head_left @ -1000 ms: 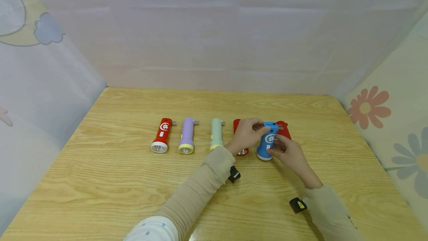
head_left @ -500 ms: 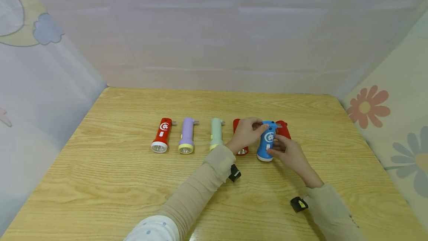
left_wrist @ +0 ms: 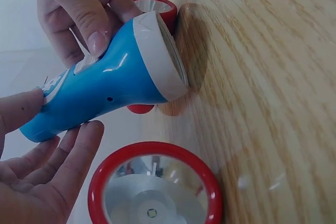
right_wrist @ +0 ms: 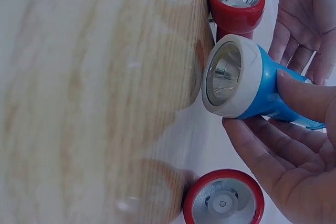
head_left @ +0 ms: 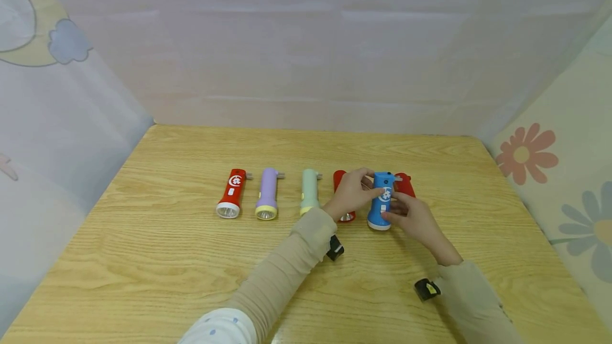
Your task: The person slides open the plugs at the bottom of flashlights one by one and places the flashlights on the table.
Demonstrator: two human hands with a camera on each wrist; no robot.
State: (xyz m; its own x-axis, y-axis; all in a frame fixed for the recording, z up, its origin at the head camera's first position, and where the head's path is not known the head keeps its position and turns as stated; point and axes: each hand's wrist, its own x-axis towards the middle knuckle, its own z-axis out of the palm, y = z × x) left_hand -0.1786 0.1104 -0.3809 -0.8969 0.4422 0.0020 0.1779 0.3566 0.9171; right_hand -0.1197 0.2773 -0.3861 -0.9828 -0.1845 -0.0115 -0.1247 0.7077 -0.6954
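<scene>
Both hands hold a blue flashlight point(head_left: 379, 211) with a white head and a white emblem, its two-pronged plug sticking out at the tail. My left hand point(head_left: 353, 194) pinches the tail end between thumb and fingers, as the left wrist view confirms with the thumb above and fingers point(left_wrist: 86, 145) beneath. Around the lower body, near the switch, curl the thumb and fingers of my right hand point(head_left: 421, 221). In the right wrist view the white rim point(right_wrist: 247, 77) sits close to the tabletop; contact is unclear. Red flashlights lie on either side, one point(head_left: 347, 216) partly behind my left hand, another point(head_left: 405, 185) behind my right.
Left along the wooden table point(head_left: 191, 259) lie a red flashlight with white rim point(head_left: 231, 195), a purple one point(head_left: 268, 190) and a mint-green one point(head_left: 309, 187), their heads toward me. Printed cloth walls point(head_left: 306, 68) enclose the table's back and sides.
The blue flashlight's tail has swung slightly left, so it stands straighter. My left thumb has slid from its top edge down onto the emblem. My right hand has hardly moved.
</scene>
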